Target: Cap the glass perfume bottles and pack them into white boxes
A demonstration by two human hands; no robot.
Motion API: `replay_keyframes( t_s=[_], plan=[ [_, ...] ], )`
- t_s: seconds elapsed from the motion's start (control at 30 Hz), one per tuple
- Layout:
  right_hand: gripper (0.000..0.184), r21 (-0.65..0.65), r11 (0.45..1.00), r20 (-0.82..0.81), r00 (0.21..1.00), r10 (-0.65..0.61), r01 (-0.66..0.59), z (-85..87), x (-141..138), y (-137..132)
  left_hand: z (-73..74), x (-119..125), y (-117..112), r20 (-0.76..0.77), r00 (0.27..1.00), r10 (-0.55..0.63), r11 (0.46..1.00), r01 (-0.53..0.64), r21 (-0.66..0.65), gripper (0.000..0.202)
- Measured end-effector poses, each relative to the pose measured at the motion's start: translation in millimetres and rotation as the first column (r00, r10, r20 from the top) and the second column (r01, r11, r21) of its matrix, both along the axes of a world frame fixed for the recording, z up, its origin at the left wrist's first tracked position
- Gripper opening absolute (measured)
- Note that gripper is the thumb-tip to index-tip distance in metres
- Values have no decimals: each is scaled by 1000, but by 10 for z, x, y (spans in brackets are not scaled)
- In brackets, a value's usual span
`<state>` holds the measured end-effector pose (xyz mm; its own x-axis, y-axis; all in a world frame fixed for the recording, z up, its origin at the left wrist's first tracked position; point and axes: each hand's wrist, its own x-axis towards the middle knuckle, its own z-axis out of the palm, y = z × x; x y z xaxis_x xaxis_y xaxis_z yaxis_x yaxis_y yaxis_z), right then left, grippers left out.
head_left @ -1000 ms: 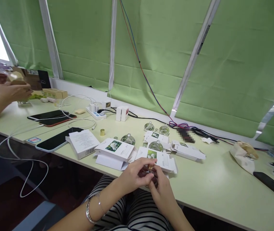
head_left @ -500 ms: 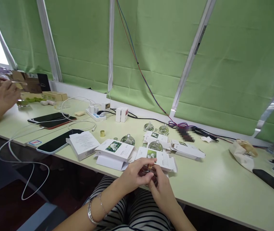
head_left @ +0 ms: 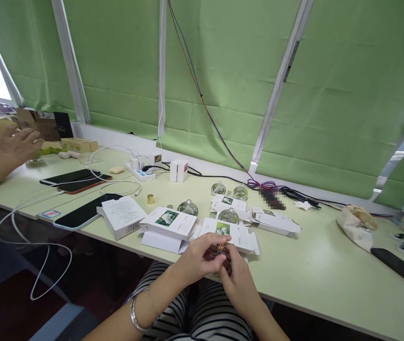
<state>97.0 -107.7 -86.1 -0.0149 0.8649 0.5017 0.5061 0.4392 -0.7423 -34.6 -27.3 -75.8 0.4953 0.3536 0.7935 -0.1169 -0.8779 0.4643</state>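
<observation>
Far off at ten o'clock from the held bottle [head_left: 211, 254]: a co-worker's hand [head_left: 17, 146]. Same bearing, nearer, on the tabletop [head_left: 315, 270]: white carton [head_left: 122, 215], gold cap [head_left: 150, 199], flower-printed box [head_left: 184, 222]. At eleven: glass bottle [head_left: 188, 207]. Left hand [head_left: 197, 255]: grip closed on held bottle, near its gold neck [head_left: 221, 246], by the tabletop's near edge. Right hand [head_left: 240, 279]: grip closed on its other side. At two: opened box [head_left: 276, 223]. Between two and three, well apart: cloth pouch [head_left: 353, 229].
</observation>
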Motion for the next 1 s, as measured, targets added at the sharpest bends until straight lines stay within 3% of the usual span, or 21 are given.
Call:
replay_keyframes(
  t_s=[1.0],
  plan=[
    [27, 24, 1000, -26, 1000, -3, 3, 77, -18, -5, 98, 79, 9, -23, 998, -65, 990, 62, -129, 28]
  ],
)
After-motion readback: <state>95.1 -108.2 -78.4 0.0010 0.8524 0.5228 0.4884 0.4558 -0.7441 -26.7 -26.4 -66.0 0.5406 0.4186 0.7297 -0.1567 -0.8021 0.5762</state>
